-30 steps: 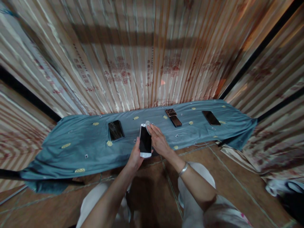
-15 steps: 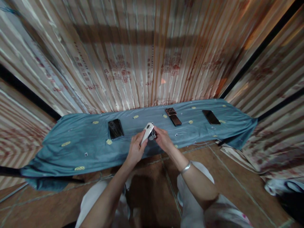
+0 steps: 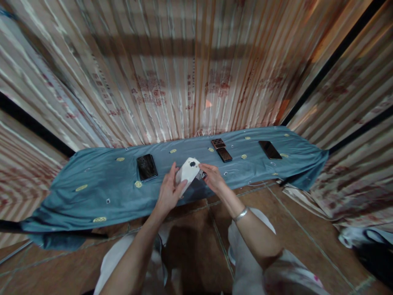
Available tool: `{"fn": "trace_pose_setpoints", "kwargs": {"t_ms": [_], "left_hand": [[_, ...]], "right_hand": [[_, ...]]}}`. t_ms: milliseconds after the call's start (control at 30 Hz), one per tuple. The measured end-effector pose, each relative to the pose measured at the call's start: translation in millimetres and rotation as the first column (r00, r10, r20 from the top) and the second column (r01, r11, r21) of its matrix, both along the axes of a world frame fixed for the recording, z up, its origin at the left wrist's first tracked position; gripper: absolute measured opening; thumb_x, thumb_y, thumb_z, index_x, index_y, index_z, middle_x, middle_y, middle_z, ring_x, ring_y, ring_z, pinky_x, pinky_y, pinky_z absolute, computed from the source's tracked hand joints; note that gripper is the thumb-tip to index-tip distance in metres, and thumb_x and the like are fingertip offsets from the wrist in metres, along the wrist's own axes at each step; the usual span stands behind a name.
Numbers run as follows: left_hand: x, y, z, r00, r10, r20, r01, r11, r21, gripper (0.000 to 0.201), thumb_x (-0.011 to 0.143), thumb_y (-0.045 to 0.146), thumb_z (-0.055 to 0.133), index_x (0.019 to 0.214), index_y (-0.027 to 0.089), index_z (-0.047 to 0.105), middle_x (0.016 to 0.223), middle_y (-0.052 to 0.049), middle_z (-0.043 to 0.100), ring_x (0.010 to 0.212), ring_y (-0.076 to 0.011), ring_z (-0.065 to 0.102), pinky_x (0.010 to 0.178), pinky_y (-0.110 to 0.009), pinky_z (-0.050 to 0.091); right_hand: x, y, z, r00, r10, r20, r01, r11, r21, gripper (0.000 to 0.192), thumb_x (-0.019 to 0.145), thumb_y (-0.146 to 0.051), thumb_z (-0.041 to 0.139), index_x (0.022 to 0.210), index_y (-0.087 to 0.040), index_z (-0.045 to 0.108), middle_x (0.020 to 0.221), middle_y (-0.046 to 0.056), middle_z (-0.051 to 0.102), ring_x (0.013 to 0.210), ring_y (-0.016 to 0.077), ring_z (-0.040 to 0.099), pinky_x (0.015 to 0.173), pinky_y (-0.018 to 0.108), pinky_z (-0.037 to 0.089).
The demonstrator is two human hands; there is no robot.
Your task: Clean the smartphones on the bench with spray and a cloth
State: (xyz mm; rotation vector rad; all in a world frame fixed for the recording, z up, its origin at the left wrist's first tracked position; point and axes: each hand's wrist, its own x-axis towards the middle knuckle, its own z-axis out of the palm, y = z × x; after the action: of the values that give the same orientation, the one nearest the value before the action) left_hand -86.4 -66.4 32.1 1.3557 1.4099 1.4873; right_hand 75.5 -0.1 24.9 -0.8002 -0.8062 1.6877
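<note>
A white smartphone, its back with a round camera facing up, is held tilted above the blue cloth. My left hand grips its lower left side, with the thumb across the back and the fingers along the edge. At the upper right corner, my right hand is closed with its fingertips on the phone. A small greyish, shiny thing shows under those fingers; its kind I cannot make out. Left of my hands a black phone lies on the cloth.
The blue cloth covers a long low table. Farther right lie an open folding phone and another dark phone. A striped curtain and black frame bars surround it. My knees are close to the front edge, above a tiled floor.
The white phone has turned so its back faces me more fully. My left hand has shifted a little left with its fingers farther apart. My right hand stays at the upper corner.
</note>
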Motion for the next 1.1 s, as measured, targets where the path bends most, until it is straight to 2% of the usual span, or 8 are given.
{"fn": "trace_pose_setpoints", "kwargs": {"t_ms": [100,200,300,400,733,833,933,1100], "left_hand": [[-6,4,5.4,0.894,0.117,0.432,-0.035,0.981,-0.192,0.043,0.077,0.035,0.064,0.116,0.018,0.061,0.097,-0.007,0.070,0.090,-0.0207,0.063,0.084,-0.030,0.045],[-6,1,7.4,0.709,0.100,0.698,0.212,0.914,-0.347,0.043,0.086,0.043,0.049,0.108,0.009,0.064,0.079,-0.009,0.072,0.072,-0.0207,0.066,0.071,-0.030,0.050],[3,-11,7.7,0.526,-0.035,0.850,0.536,0.789,-0.299,0.057,0.087,0.053,0.041,0.111,0.006,0.062,0.086,-0.016,0.072,0.079,-0.0276,0.068,0.072,-0.037,0.051],[15,-23,8.5,0.434,-0.118,0.893,0.671,0.704,-0.233,0.069,0.087,0.061,0.029,0.117,0.005,0.058,0.098,-0.022,0.070,0.083,-0.0319,0.068,0.068,-0.040,0.052],[27,-24,13.8,0.532,-0.102,0.841,0.585,0.762,-0.278,0.059,0.093,0.049,0.022,0.109,0.006,0.058,0.086,-0.019,0.071,0.061,-0.0209,0.066,0.053,-0.030,0.050],[29,-23,10.1,0.568,-0.079,0.819,0.550,0.777,-0.307,0.059,0.093,0.049,0.022,0.107,0.005,0.058,0.083,-0.018,0.071,0.058,-0.0196,0.064,0.052,-0.029,0.050],[32,-21,6.0,0.603,-0.077,0.794,0.523,0.790,-0.320,0.059,0.092,0.051,0.023,0.107,0.006,0.058,0.078,-0.016,0.070,0.055,-0.0183,0.063,0.049,-0.028,0.049],[33,-20,0.4,0.690,-0.115,0.715,0.469,0.823,-0.321,0.059,0.086,0.058,0.038,0.103,0.007,0.060,0.071,-0.012,0.069,0.055,-0.0186,0.064,0.046,-0.026,0.049]], "right_hand": [[6,1,4.5,0.999,0.044,-0.019,-0.044,0.999,-0.028,0.033,0.049,-0.037,0.084,0.069,-0.014,0.070,0.062,0.001,0.069,0.054,0.0105,0.059,0.054,0.021,0.046],[10,-1,10.0,0.994,0.101,-0.041,-0.103,0.993,-0.061,0.033,0.048,-0.035,0.085,0.068,-0.014,0.070,0.062,0.001,0.069,0.052,0.0098,0.059,0.050,0.020,0.046],[11,-3,14.1,0.990,0.126,-0.064,-0.131,0.988,-0.076,0.032,0.048,-0.034,0.086,0.067,-0.014,0.070,0.058,0.000,0.067,0.049,0.0086,0.057,0.047,0.019,0.044],[9,-5,15.5,0.991,0.124,-0.054,-0.128,0.988,-0.087,0.032,0.047,-0.033,0.086,0.066,-0.014,0.070,0.056,-0.001,0.066,0.045,0.0074,0.054,0.044,0.018,0.042],[7,11,1.4,0.982,-0.169,0.086,0.154,0.976,0.153,0.030,0.067,-0.042,0.072,0.082,-0.016,0.072,0.079,0.004,0.073,0.067,0.0144,0.064,0.064,0.025,0.049],[8,8,2.5,0.886,-0.345,0.311,0.167,0.861,0.481,0.027,0.080,-0.037,0.060,0.096,-0.018,0.071,0.099,0.007,0.072,0.091,0.0196,0.065,0.087,0.035,0.048],[6,-4,5.7,0.710,-0.484,0.512,-0.089,0.659,0.747,0.032,0.089,-0.025,0.045,0.113,-0.019,0.065,0.121,0.009,0.063,0.115,0.0204,0.055,0.102,0.040,0.040],[0,-21,5.8,0.515,-0.610,0.602,-0.369,0.476,0.798,0.049,0.090,-0.011,0.028,0.136,-0.011,0.043,0.140,0.014,0.045,0.133,0.0194,0.036,0.109,0.044,0.033]]}}
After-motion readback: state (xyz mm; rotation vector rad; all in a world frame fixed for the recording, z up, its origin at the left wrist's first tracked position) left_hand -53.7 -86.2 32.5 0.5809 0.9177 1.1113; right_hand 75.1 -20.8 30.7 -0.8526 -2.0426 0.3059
